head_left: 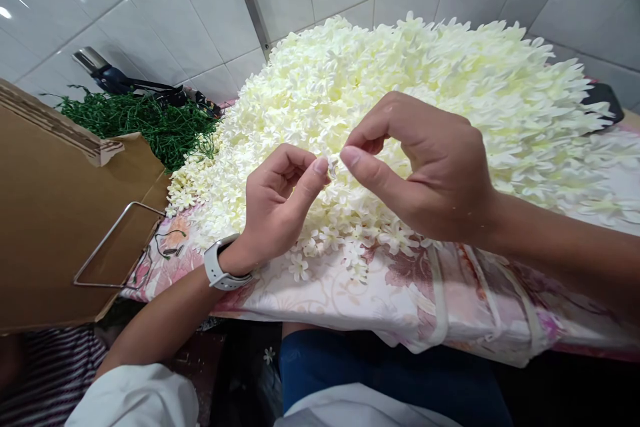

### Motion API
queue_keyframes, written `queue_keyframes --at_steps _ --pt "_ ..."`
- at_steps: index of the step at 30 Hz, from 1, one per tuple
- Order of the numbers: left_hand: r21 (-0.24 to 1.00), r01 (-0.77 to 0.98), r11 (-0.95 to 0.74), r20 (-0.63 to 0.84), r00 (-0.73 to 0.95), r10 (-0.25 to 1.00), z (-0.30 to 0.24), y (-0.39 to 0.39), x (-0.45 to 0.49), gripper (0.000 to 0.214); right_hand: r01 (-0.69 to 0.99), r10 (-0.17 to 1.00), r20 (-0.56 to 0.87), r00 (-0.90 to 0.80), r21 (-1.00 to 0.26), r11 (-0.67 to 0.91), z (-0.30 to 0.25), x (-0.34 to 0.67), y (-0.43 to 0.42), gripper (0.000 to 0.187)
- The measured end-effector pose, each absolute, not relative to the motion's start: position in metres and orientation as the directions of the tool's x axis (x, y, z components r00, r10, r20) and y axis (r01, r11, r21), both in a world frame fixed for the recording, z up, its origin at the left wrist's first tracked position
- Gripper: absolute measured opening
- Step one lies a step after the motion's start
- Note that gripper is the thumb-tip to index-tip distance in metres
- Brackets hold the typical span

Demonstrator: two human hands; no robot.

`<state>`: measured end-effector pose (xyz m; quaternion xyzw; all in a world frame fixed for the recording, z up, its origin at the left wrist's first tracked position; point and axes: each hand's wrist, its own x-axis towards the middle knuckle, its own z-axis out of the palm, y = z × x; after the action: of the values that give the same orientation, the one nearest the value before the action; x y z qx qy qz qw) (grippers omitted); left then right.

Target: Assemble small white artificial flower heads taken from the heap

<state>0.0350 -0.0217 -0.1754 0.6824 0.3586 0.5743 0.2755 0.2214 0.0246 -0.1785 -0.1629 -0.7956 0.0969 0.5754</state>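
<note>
My left hand [277, 203], with a pale watch [216, 267] at the wrist, pinches a small white artificial flower [332, 168] between thumb and index finger. Just to the right of it is my right hand [433, 173], its thumb and index fingertip closed together. Whether anything sits in that pinch is too small to tell. Both hands are held over a large heap of white and pale-yellow artificial flowers [320, 80]. A few loose blossoms [299, 267] lie at the heap's near edge.
A floral-patterned cloth [340, 293] covers the table. To the left stands a cardboard box [65, 213] beside a bent metal wire frame [103, 247]. Green artificial stems [145, 127] pile up behind it, near a dark-handled object [107, 73]. A dark object [605, 103] shows at right.
</note>
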Motion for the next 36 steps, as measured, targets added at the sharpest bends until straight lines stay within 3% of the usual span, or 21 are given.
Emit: queue_keyframes --at_steps 4,13,29,36 --pt "0.756 0.199 -0.623 0.620 0.088 0.780 -0.1762 -0.0217 0.0345 0.019 0.084 0.357 0.868 -0.344 -0.351 0.933 -0.1778 0.2215 0.0210 0.018" --pt "0.775 0.182 -0.605 0.600 0.088 0.795 -0.1725 -0.0249 0.0360 0.022 0.001 0.489 0.792 -0.365 -0.525 0.851 -0.1785 0.2214 0.0201 0.016" --pt "0.783 0.151 -0.604 0.593 0.111 0.797 -0.1741 -0.0253 0.0349 0.016 -0.011 0.503 0.770 -0.392 -0.551 0.835 -0.1758 0.2219 0.0181 0.014" --pt "0.793 0.132 -0.595 0.586 0.104 0.804 -0.1785 -0.0232 0.0329 0.016 0.034 0.546 0.788 -0.286 -0.561 0.827 -0.1784 0.2217 0.0229 0.017"
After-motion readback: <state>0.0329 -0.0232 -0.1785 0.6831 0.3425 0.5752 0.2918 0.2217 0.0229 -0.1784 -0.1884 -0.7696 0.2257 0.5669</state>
